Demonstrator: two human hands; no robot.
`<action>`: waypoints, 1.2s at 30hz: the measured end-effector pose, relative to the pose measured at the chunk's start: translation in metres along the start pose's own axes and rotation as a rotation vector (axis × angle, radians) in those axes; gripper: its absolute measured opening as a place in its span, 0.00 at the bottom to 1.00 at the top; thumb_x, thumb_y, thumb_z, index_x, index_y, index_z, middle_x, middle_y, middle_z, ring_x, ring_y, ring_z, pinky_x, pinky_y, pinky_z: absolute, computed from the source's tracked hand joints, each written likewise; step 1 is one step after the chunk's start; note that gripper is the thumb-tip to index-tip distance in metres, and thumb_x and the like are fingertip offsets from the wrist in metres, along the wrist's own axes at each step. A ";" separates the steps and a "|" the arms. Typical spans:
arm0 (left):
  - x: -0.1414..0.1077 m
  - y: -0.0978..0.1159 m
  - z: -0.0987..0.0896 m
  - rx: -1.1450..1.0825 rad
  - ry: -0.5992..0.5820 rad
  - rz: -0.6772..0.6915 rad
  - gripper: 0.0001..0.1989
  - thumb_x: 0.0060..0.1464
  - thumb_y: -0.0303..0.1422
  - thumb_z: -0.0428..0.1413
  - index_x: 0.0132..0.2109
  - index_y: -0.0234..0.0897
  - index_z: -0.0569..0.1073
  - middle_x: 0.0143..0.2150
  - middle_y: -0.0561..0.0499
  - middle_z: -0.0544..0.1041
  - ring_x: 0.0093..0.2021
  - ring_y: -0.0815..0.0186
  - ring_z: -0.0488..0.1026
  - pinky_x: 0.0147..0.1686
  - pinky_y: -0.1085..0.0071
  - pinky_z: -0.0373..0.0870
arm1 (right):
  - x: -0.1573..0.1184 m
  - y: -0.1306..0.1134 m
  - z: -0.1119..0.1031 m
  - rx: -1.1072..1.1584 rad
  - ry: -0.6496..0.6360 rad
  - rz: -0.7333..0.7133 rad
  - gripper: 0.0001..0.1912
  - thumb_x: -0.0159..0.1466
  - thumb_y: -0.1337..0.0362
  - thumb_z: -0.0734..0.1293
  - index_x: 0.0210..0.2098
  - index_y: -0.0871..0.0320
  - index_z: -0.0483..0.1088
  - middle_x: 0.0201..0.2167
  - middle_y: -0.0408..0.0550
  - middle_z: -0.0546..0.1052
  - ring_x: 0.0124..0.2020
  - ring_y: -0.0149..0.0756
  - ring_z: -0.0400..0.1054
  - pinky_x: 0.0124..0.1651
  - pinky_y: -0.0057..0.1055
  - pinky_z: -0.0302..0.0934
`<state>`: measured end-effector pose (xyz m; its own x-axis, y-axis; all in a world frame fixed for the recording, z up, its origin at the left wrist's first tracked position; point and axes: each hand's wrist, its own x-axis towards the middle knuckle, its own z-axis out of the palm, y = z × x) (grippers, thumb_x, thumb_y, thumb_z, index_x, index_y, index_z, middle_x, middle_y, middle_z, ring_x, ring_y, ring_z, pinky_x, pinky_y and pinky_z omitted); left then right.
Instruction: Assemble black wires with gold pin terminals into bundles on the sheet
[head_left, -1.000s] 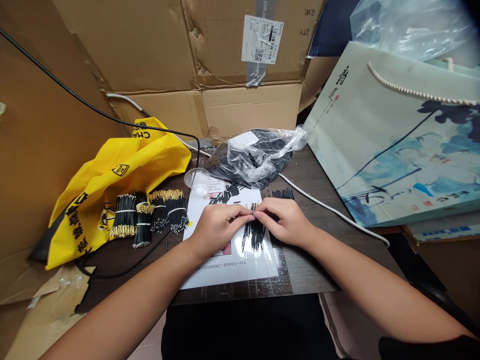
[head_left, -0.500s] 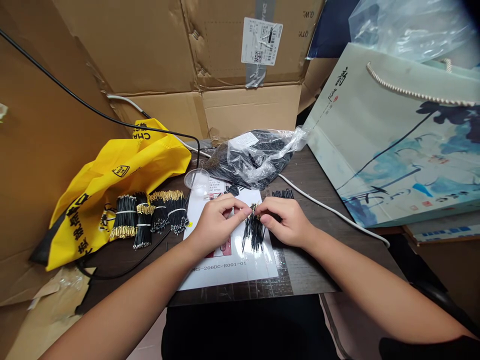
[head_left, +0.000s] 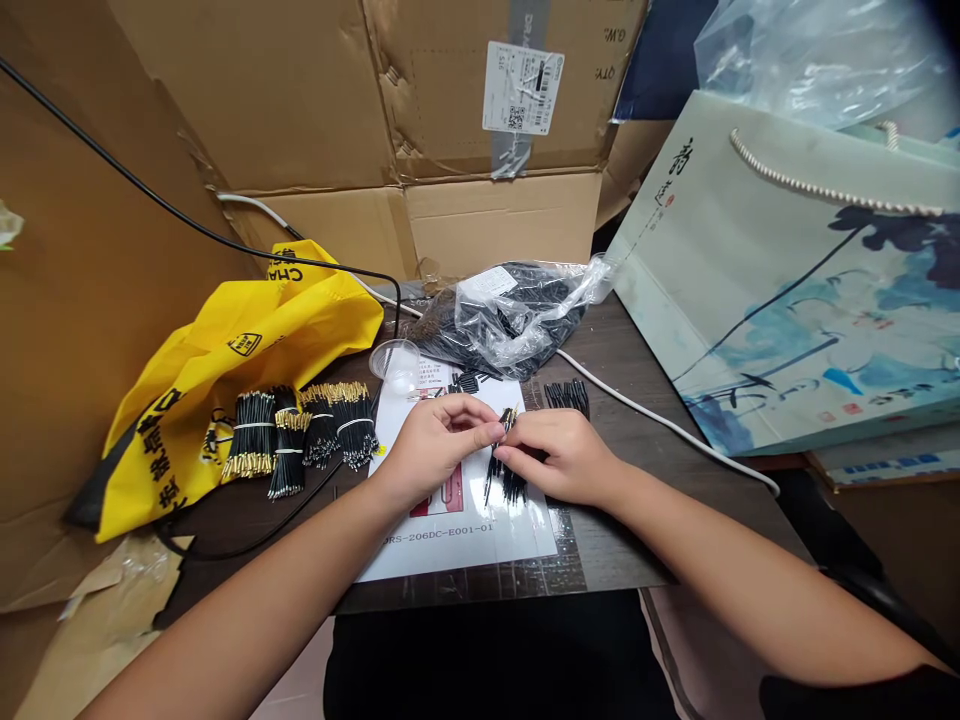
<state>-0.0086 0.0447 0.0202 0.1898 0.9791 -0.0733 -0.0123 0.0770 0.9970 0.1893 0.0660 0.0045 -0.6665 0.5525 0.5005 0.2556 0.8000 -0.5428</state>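
My left hand (head_left: 442, 445) is closed, thumb and forefinger pinched at what looks like a thin black wire. My right hand (head_left: 562, 450) is closed too, its fingertips meeting the left ones; what they grip is too small to make out. Just beneath the fingertips, loose black wires (head_left: 514, 487) with gold ends lie fanned on a printed sheet (head_left: 457, 550), partly hidden by the hands. Beyond the right hand rests a group of short black pieces (head_left: 568, 396). More dark pieces (head_left: 465, 382) lie at the sheet's top.
Banded bundles of black wires with gold tips (head_left: 253, 430) lie at left before a yellow bag (head_left: 225, 330). A clear plastic cup (head_left: 394, 360) and a plastic bag of black parts (head_left: 510, 310) stand behind. A white cable (head_left: 660, 410) runs right, near a paper bag (head_left: 787, 300).
My right hand has shifted slightly left, and its thumb and fingers have closed in against my left fingertips. The left hand has stayed nearly in place.
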 end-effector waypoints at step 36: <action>-0.007 -0.005 0.000 0.987 -0.047 0.262 0.16 0.60 0.41 0.52 0.29 0.36 0.68 0.27 0.52 0.70 0.30 0.66 0.65 0.34 0.68 0.56 | -0.019 0.027 -0.080 -0.457 -0.291 0.870 0.10 0.61 0.58 0.62 0.28 0.54 0.71 0.26 0.44 0.76 0.27 0.34 0.67 0.28 0.30 0.51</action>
<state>-0.0094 0.0379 0.0159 0.3361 0.9328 0.1303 0.7510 -0.3489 0.5605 0.2646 0.0959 0.0338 -0.2508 0.9547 -0.1602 0.9338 0.1950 -0.3000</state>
